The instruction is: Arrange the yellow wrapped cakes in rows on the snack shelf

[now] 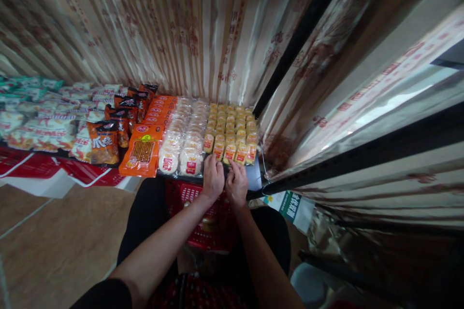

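Observation:
My left hand (pixel 212 178) and my right hand (pixel 237 184) sit side by side at the front edge of a low shelf. Their fingers are curled and pinch the near end of a clear pack of small yellow snack cakes (pixel 232 130). That pack lies in a row running back to the wall. To its left lie rows of round white rice cakes (pixel 181 147) and orange packets (pixel 143 150). A red plastic basket (pixel 203 212) rests under my forearms, on my lap.
Dark orange snack bags (pixel 105 142) and white and green packets (pixel 39 116) fill the shelf to the left. A striped foil-like curtain (pixel 174 29) hangs behind. A black frame bar (pixel 300 34) stands at the right. The tiled floor (pixel 61 241) lies at lower left.

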`<state>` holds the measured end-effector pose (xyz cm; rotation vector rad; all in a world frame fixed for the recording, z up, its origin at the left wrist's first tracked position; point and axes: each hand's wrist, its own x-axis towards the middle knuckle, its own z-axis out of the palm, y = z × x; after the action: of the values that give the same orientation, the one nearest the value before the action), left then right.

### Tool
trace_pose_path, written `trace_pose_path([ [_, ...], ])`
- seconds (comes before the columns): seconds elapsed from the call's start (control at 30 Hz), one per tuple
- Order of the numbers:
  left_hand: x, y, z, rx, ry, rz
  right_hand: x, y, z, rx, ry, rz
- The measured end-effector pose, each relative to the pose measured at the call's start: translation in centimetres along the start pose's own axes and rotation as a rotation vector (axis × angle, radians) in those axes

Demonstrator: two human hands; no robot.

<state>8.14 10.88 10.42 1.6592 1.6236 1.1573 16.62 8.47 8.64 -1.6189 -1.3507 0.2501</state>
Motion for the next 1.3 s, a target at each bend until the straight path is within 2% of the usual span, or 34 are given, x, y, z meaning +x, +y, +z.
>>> trace_pose_path([
  [0.3, -0.7, 0.0, -0.1, -0.060, -0.012, -0.001, 0.2, 0.0, -0.1, -0.091, -0.070, 0.019],
  [0.63, -0.8, -0.4, 0.0, -0.005, -0.035, 0.046, 0.1, -0.3, -0.6, 0.067, 0.077, -0.019],
  [0.83, -1.3, -0.4, -0.1, 0.028, -0.070, 0.065, -0.4, -0.9, -0.7, 0.071, 0.101, -0.021],
  [1.13, -1.6, 0.2, -0.8, 0.086, -0.107, 0.115, -2.5, -1.3, -1.1, 0.126, 0.082, 0.050],
  [1.3, -3.6, -0.2, -1.6, 0.090, -0.092, 0.113, -5.0, -1.9, -1.5, 0.159, 0.062, 0.058],
])
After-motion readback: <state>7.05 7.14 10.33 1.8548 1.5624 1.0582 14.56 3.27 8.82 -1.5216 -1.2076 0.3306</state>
